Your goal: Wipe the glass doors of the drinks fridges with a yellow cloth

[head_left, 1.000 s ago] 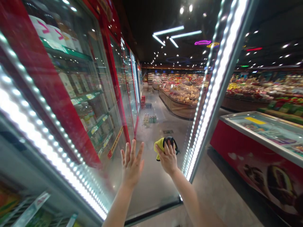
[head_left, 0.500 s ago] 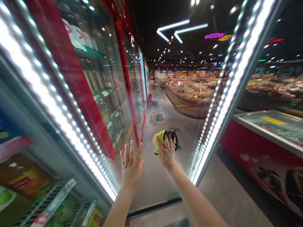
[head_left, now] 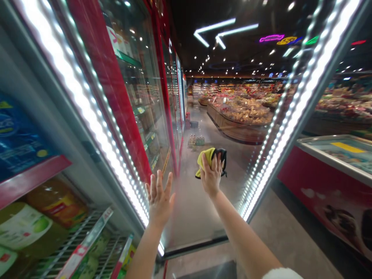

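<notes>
A glass door point(head_left: 192, 221), edged with bright LED strips, fills the middle of the view. My right hand point(head_left: 212, 176) presses a yellow cloth point(head_left: 205, 155) with a black side against the glass, right of the door's middle. The fingers lie over the cloth, and its dark part bunches out beyond the fingertips. My left hand point(head_left: 159, 197) is spread with fingers apart and nothing in it. It is raised at the glass near the left light strip point(head_left: 116, 162); whether the palm touches the pane I cannot tell.
At left, wire shelves point(head_left: 84, 244) carry large bottles point(head_left: 29, 228) and a blue package point(head_left: 20, 131). Red-framed coolers point(head_left: 162, 89) line the aisle. A red chest freezer point(head_left: 308, 174) stands at right. Beyond the glass are packs of bottles point(head_left: 196, 140) on the floor and a produce display point(head_left: 241, 124).
The view has shifted, bringing more of the left shelves into sight. Against the door, my left hand sits closer to the left light strip. My right hand keeps the cloth on the glass.
</notes>
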The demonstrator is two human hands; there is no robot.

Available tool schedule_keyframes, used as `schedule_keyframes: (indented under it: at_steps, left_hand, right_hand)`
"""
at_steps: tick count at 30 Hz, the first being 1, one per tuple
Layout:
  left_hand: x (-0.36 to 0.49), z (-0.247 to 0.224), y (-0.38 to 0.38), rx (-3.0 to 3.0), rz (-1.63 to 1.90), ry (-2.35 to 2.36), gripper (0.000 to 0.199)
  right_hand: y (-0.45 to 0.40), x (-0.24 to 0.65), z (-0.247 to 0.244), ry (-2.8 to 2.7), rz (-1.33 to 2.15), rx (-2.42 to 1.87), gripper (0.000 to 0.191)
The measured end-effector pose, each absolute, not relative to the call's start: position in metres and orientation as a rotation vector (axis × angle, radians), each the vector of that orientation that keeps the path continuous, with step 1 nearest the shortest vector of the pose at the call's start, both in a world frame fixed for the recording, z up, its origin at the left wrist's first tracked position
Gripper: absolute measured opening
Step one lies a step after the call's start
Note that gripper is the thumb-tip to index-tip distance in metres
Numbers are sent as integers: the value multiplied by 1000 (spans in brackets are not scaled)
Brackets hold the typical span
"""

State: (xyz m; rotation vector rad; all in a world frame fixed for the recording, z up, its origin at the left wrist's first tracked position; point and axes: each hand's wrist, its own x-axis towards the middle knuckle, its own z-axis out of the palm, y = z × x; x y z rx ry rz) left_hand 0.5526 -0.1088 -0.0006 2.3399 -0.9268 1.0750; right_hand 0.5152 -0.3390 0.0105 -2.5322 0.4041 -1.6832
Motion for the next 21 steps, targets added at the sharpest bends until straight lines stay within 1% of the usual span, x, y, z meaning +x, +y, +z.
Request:
schedule_keyframes:
  at_steps: [2, 4, 6, 8, 10, 12, 14, 16, 18, 21]
  left_hand:
    - [554, 0, -107, 2342, 1080, -947, 96]
    - [556, 0, -105, 2351, 1078, -957, 96]
    - [558, -1, -101, 2357, 1067, -962, 95]
    - [561, -3, -96, 2360, 1053, -965, 95]
    - [563, -5, -91, 2360, 1052, -971, 96]
    - [565, -9, -89, 2363, 1055, -968, 97]
    - [567, -12, -89, 2372, 1052, -961, 100]
    - [568, -14, -92, 2383, 1053, -947, 103]
    - [568, -14, -94, 2394, 1066, -934, 103]
    - [566, -15, -93, 2417, 1079, -924, 100]
  right_hand:
    - [-319, 519, -4, 278, -1621, -2648, 59]
    - [-317, 511, -29, 113, -1563, -2781, 62]
    - [-332, 496, -52, -2, -1530, -2867, 65]
    - [-355, 482, -61, 18, -1546, -2869, 65]
    - [-374, 478, -52, 184, -1613, -2763, 63]
    - [-378, 486, -31, 378, -1674, -2601, 62]
    - [-363, 502, -9, 475, -1707, -2498, 62]
    - [-339, 517, 0, 437, -1708, -2527, 62]
    - [-318, 521, -8, 283, -1675, -2656, 62]
    - [-318, 506, -39, -49, -1598, -2854, 62]
